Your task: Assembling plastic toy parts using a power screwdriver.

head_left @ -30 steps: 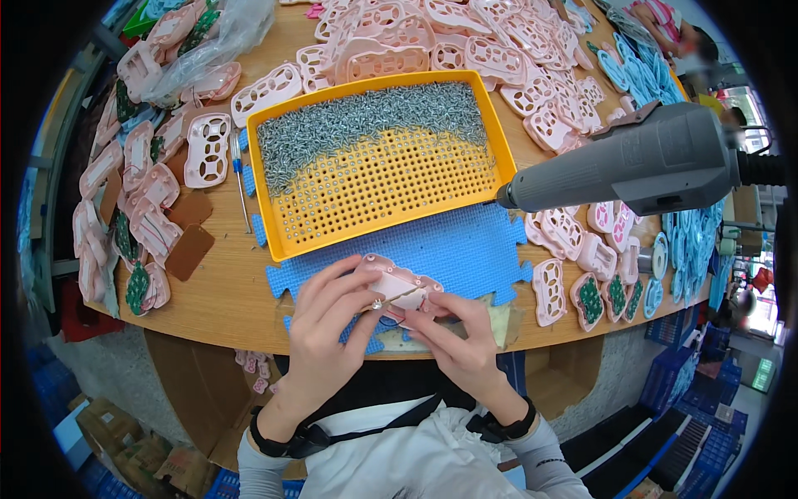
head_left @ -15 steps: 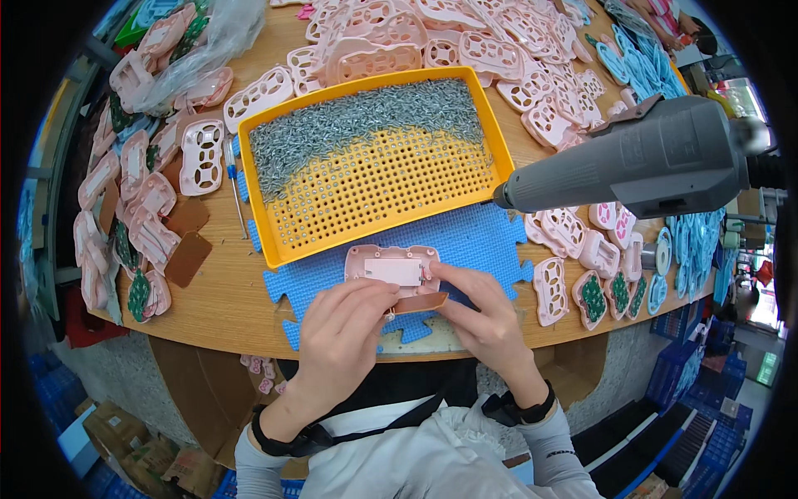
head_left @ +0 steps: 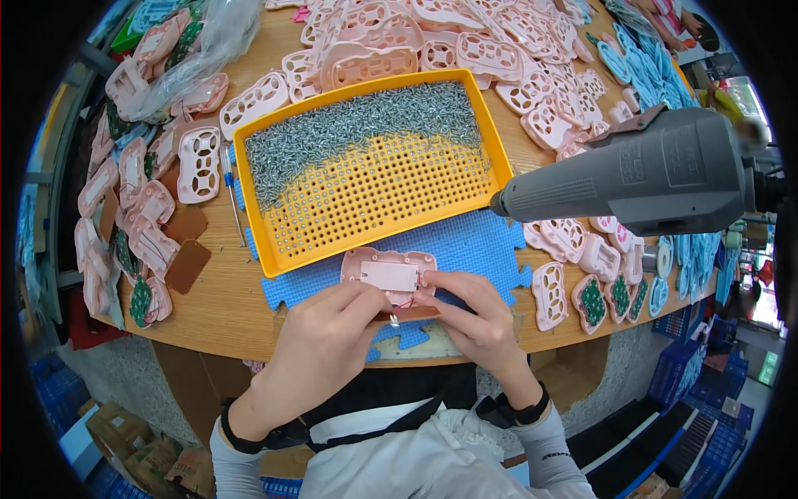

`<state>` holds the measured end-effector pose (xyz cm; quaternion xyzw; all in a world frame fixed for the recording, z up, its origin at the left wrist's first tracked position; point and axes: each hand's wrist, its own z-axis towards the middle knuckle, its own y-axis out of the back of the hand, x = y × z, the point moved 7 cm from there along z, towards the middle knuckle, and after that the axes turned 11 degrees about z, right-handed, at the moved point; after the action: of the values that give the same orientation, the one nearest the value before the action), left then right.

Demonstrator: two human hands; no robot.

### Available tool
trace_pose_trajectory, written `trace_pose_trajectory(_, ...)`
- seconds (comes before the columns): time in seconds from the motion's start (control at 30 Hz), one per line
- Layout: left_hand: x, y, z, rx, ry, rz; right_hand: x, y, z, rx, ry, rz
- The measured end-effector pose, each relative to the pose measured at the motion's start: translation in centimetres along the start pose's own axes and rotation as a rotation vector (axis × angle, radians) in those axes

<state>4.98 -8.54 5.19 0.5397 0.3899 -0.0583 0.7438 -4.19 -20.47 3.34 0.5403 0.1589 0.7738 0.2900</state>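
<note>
A pink plastic shell (head_left: pixel 353 264), shaped like a game controller, lies open side up before me, with a pale rectangular cover at its middle. My right hand (head_left: pixel 480 323) grips its right side, thumb and fingers closed on the rim. At the near edge my left hand (head_left: pixel 328 327) is closed, its fingertips pinched at the shell's inside by thin wires; what they hold is too small to make out. A brown board (head_left: pixel 416 313) stands along the shell's near edge, touching my right hand. Below my left fingertips hangs a small whitish piece (head_left: pixel 394 320).
A yellow perforated tray (head_left: pixel 249 208) of screws sits beyond the shell on a blue foam mat (head_left: pixel 465 249). A grey electric screwdriver (head_left: pixel 632 179) reaches in from the right. Pink shells (head_left: pixel 378 62) pile up behind. Shells with green boards (head_left: pixel 592 303) lie right. A thin screwdriver (head_left: pixel 233 195) lies left.
My left hand has moved in closer over the shell's near edge, its fingers now pinching at the wires. My right thumb has shifted onto the shell's right inner side.
</note>
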Motion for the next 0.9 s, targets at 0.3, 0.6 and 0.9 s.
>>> trace_pose_trajectory(0.3,-1.9,0.0,2.2,0.081,-0.182,0.274,-0.6,0.3,0.1,0.011,-0.010,0.073)
trace_pose_trajectory(0.6,-1.2,-0.5,1.6,0.098,-0.292,0.256,-1.0,0.2,0.1,0.053,-0.012,0.122)
trace_pose_trajectory(0.9,-0.8,-0.5,1.1,0.089,-0.316,0.369,-0.4,0.1,0.2,0.101,0.039,0.034)
